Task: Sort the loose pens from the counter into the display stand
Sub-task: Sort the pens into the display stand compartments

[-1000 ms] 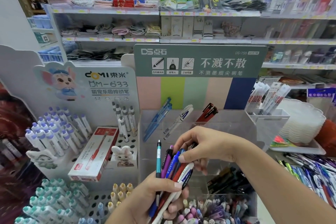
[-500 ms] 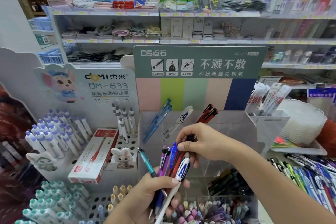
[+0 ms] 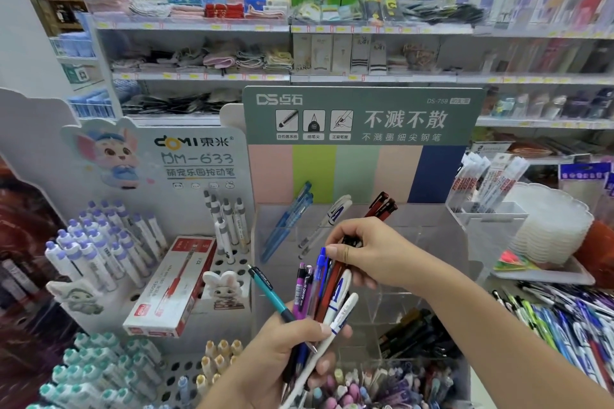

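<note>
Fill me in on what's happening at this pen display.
A person is sorting pens at a clear acrylic display stand. The left hand grips a mixed bunch of pens, with a teal pen splayed out to the side. The right hand pinches the top of a dark pen in that bunch. The stand's back compartments already hold blue pens, white pens and red pens.

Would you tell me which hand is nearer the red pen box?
Left. The left hand holds pens just right of the red pen box; the right hand is farther right.
</note>
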